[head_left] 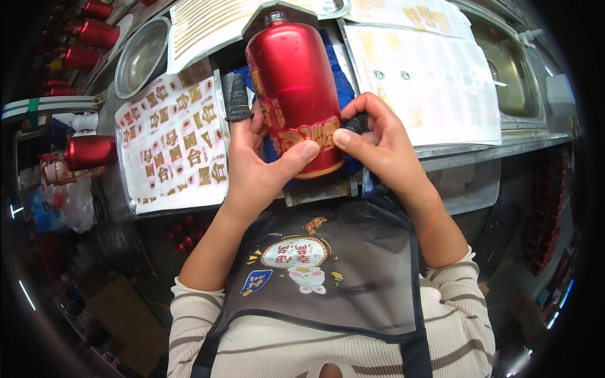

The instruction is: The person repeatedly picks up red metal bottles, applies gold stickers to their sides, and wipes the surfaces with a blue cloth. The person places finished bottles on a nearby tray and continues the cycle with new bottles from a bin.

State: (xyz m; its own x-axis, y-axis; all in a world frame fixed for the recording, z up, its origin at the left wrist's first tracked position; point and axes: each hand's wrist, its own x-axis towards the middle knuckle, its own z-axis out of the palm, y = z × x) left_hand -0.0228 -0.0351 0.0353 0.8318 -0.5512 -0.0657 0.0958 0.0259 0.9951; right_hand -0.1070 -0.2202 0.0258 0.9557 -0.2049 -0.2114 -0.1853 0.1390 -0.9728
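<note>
A glossy red bottle [295, 75] lies with its neck pointing away from me and its base toward me. A gold ornamental band [309, 140] runs around its lower part, and gold decals show along its left side. My left hand [261, 157] grips the base from the left, thumb pressed on the band. A dark knitted finger cover sits on its raised index finger. From the right, my right hand [381, 135] holds the same end, thumb tip on the band's right part and index finger bent against the side. Dark covering shows on another finger there. Blue cloth [343, 79] lies beneath the bottle.
Left stands a tray with a sheet of gold decals [179, 142], behind it a metal bowl [144, 57]. A paler decal sheet [435, 88] lies right, beside a metal basin [504, 66]. More red bottles [91, 153] stand along the left. A grey hexagonal piece [253, 26] surrounds the bottle's neck end.
</note>
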